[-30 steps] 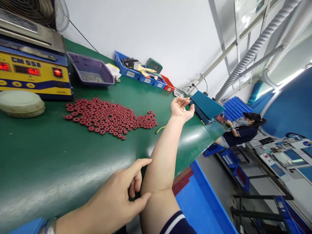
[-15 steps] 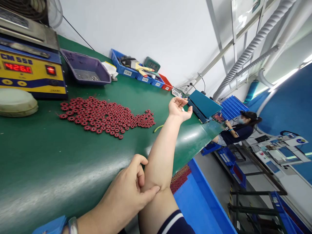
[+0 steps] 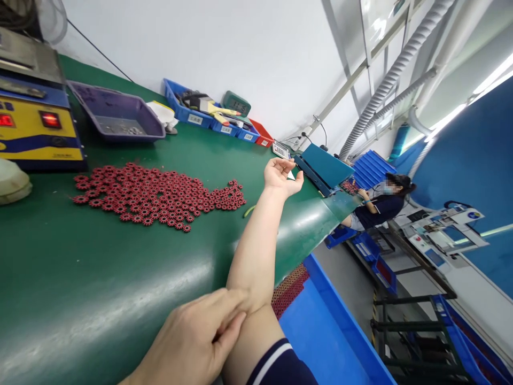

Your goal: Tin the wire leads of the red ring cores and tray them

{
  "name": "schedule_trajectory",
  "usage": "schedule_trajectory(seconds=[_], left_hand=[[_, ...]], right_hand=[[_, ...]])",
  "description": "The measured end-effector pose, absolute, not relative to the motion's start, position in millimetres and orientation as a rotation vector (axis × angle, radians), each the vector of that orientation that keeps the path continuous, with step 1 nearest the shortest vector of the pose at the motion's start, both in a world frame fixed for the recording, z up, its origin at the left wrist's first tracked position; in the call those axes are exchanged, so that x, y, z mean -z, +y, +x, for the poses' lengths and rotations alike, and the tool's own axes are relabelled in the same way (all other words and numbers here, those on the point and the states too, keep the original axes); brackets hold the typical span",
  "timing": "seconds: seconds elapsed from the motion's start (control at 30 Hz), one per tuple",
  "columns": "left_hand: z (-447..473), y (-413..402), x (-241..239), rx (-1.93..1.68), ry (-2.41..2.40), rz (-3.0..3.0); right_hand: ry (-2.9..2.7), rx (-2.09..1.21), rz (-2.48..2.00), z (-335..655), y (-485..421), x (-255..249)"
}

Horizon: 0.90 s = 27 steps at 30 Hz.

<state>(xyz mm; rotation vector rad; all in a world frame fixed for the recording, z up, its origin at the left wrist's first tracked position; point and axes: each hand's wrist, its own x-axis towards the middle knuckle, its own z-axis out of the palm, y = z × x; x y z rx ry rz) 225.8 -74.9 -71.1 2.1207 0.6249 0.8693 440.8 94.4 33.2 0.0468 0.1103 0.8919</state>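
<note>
red pile: loose on bench, not in rows. bin, right of pile: rows laid. your right hand, right of pile: half-curled, apart. your left hand: against your right arm; pinching, cannot tell.

Surface is smooth and glossy, glare streaking across the green. Red parts look matt. Purple bin: plastic, scuffed. Blue tray: smooth plastic, slight sheen. Tool box: plastic, with paper-like label. Slab above the yellow panel looks metal, dull. Sleeve is matt cloth. Hose: ribbed, plastic-looking. Wall: smooth, matt.
</note>
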Motion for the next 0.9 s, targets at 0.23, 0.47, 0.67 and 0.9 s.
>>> schedule_trajectory(seconds=[0.23,0.47,0.67,0.9], left_hand=[[196,-74,63,-0.712,0.475,2.309],[142,-38,59,-0.709,0.768,2.244],[121,-1,75,-0.722,1.026,2.012],[116,1,81,-0.779,0.97,1.997]], right_hand=[[-0.091,-0.745,-0.315,434,98,-39],[-1.074,-0.546,-1.279,414,85,-19],[-1.472,-0.147,-1.879,450,28,47],[-1.472,-0.108,-2.08,468,31,67]])
